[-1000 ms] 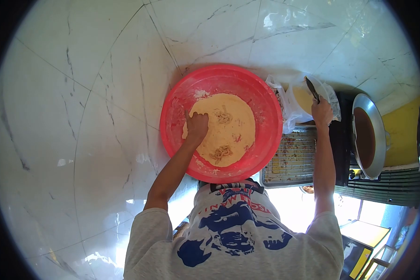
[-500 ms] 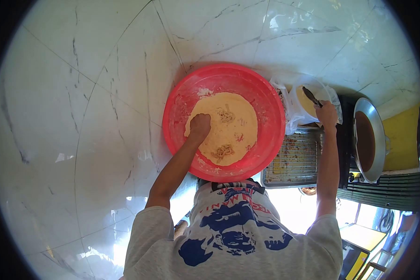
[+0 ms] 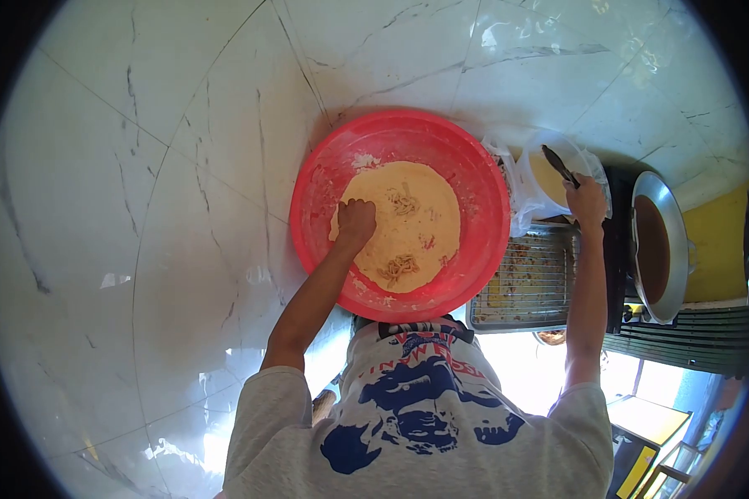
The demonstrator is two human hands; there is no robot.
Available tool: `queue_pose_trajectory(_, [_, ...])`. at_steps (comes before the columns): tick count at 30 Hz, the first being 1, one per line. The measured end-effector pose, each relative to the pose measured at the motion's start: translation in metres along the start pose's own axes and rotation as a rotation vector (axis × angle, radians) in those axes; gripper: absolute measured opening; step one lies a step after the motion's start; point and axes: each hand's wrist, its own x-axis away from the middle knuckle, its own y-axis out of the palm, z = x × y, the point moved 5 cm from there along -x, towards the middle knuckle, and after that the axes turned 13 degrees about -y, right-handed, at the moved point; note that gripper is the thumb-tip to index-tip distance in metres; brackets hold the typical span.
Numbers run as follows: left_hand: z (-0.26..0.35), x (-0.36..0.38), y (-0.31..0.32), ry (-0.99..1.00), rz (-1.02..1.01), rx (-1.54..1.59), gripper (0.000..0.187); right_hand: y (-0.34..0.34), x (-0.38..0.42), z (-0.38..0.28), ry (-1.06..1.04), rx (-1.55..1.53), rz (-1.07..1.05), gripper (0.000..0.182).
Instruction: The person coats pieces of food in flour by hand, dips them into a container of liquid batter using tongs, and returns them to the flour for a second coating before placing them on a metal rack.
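Two clumps [image 3: 400,267] lie on flour [image 3: 433,190] in the basin [image 3: 485,212], likely light, limp and fragile, best scooped from beneath; the left hand [image 3: 357,220] curls closed, contents hidden, and the right hand [image 3: 587,201] grips a tool [image 3: 558,164].

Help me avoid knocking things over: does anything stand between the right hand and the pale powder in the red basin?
Yes. Straight across from the right hand to the pale powder come the side of the white tub, the plastic bag around it and then the rim of the red basin.
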Motion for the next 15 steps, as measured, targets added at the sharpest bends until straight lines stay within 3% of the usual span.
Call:
queue_pose_trajectory(5, [0.001,0.000,0.001,0.034,0.039,-0.020,0.011,-0.025,0.005,-0.036,-0.099,-0.124,0.112,0.034])
queue_pose_trajectory(8, [0.002,0.002,-0.005,0.018,-0.022,-0.026,0.011,-0.029,0.013,-0.070,-0.285,-0.226,0.053,0.031])
queue_pose_trajectory(15, [0.002,0.002,-0.010,-0.010,-0.006,0.205,0.013,0.018,0.071,-0.161,-0.647,-0.234,-0.296,0.016])
